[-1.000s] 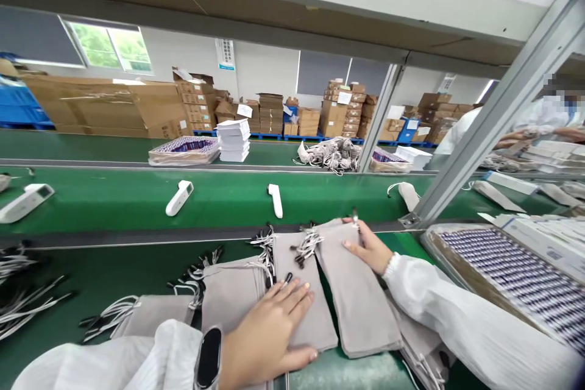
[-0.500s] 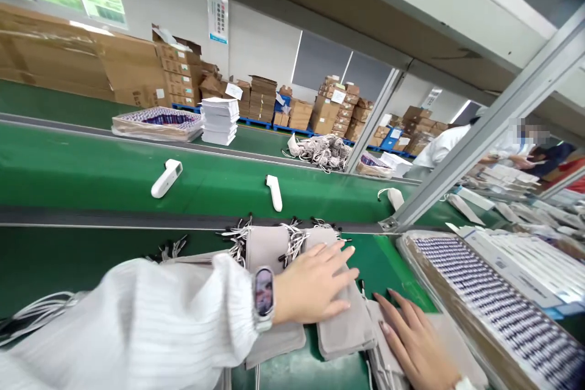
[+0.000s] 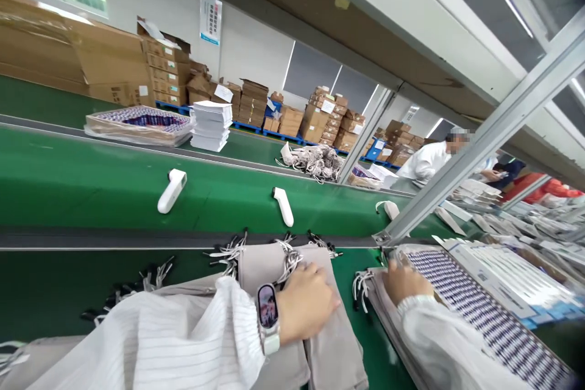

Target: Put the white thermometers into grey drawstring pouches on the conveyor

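Pouches (image 3: 337,344) lie lower centre beneath curled left hand (image 3: 308,303); right hand (image 3: 406,283) touches another stack (image 3: 382,294), lower right; both grips unclear.

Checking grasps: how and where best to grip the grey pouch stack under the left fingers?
Likely pinch the stack by its long right edge, from the right: green surface shows alongside, while cords crowd its far end and the left hand covers part.
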`<state>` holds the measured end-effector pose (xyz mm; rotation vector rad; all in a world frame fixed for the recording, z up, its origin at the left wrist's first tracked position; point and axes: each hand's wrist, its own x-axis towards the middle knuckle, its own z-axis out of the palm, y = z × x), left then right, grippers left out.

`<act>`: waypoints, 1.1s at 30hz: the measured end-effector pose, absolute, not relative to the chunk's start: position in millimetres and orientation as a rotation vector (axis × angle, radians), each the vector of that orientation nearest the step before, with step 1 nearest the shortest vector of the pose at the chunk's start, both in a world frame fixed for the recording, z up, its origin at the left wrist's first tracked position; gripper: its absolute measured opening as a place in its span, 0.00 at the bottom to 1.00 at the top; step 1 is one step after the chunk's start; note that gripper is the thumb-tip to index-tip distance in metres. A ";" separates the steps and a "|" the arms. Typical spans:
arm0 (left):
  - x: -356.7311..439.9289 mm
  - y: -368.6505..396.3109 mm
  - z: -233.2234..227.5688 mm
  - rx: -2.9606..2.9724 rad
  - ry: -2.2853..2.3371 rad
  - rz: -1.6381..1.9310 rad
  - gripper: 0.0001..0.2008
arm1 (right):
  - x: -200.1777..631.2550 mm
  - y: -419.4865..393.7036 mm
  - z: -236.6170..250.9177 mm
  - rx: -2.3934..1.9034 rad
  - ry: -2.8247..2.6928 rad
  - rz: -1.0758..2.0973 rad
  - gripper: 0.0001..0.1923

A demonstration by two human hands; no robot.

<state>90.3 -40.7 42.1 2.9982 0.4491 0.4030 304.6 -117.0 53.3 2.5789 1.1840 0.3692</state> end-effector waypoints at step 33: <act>100.0 -15.6 36.5 3.003 0.874 0.408 0.14 | 297.7 40.5 64.9 2.412 3.785 -1.429 0.23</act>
